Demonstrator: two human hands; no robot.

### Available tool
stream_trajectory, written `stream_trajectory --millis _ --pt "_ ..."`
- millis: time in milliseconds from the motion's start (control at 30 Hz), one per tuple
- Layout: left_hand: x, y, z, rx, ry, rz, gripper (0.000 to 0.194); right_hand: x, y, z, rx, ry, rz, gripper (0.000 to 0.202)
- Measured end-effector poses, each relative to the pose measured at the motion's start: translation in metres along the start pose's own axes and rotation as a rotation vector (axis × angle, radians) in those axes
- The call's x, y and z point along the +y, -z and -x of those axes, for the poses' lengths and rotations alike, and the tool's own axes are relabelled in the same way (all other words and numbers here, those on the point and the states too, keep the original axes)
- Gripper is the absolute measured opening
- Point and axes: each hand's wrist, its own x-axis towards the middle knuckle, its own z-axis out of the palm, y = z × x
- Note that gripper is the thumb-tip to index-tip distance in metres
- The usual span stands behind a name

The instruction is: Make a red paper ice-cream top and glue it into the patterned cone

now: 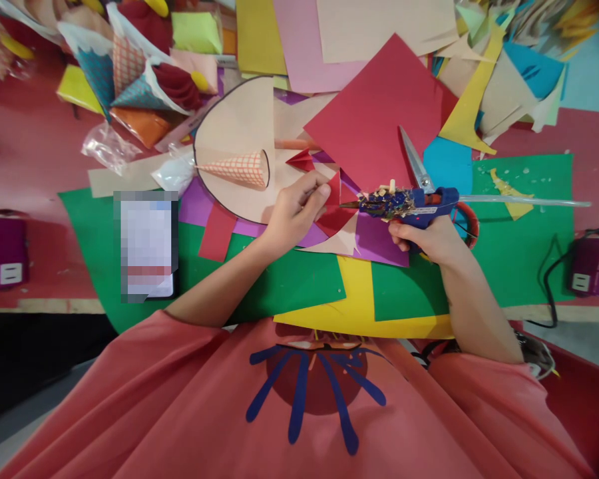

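My left hand [299,207] pinches a red paper piece [335,211] over the middle of the table. My right hand [424,236] is wrapped round the handle of a blue glue gun [412,205]. Its nozzle points left and meets the edge of the red piece, and a clear glue stick [524,199] runs out of its back. Left of my left hand, a checkered paper cone [239,169] lies on a beige sheet with a black curved outline [229,126]. A small folded red piece [300,159] lies just above my left hand.
Scissors [416,159] lie behind the glue gun, their handles partly hidden by it. A phone [147,246] rests on green paper [274,273] at left. Finished cones [130,73] stand at back left; paper scraps [509,93] are heaped at back right. A black cable [549,286] hangs at right.
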Motion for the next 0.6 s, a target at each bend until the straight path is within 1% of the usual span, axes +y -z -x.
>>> stream_trajectory --millis 133,233,300,367,433,467,500,533,567,600 --pt "0.003 -0.001 -0.001 0.024 -0.018 0.044 0.041 -0.006 0.0 0.002 -0.022 0.004 0.011 0.02" --pt "0.005 -0.001 -0.002 0.029 -0.016 0.056 0.042 -0.01 0.006 0.005 -0.039 0.05 -0.054 0.01" --pt "0.005 -0.001 -0.002 0.026 -0.013 0.045 0.042 -0.011 0.015 0.009 0.009 0.069 -0.098 0.005" --pt "0.004 -0.001 -0.002 0.028 -0.013 0.035 0.042 -0.012 0.028 0.016 0.055 0.074 -0.113 0.008" --pt "0.003 -0.001 -0.001 0.035 -0.011 0.034 0.042 -0.013 0.045 0.022 0.137 0.02 -0.143 0.008" --pt "0.002 -0.001 -0.001 0.032 -0.004 0.029 0.041 -0.013 0.055 0.024 0.264 0.02 -0.168 0.008" --pt "0.001 -0.001 0.0 0.028 0.004 0.025 0.04 -0.012 0.066 0.026 0.364 -0.009 -0.162 0.005" --pt "0.001 -0.001 0.0 0.023 0.014 0.022 0.039 -0.01 0.077 0.027 0.474 -0.04 -0.136 0.006" --pt "0.001 -0.001 0.001 0.015 0.025 0.021 0.039 -0.008 0.089 0.027 0.609 -0.04 -0.138 0.011" --pt "0.001 -0.001 0.001 0.01 0.033 0.021 0.039 -0.005 0.101 0.026 0.697 -0.069 -0.139 0.013"
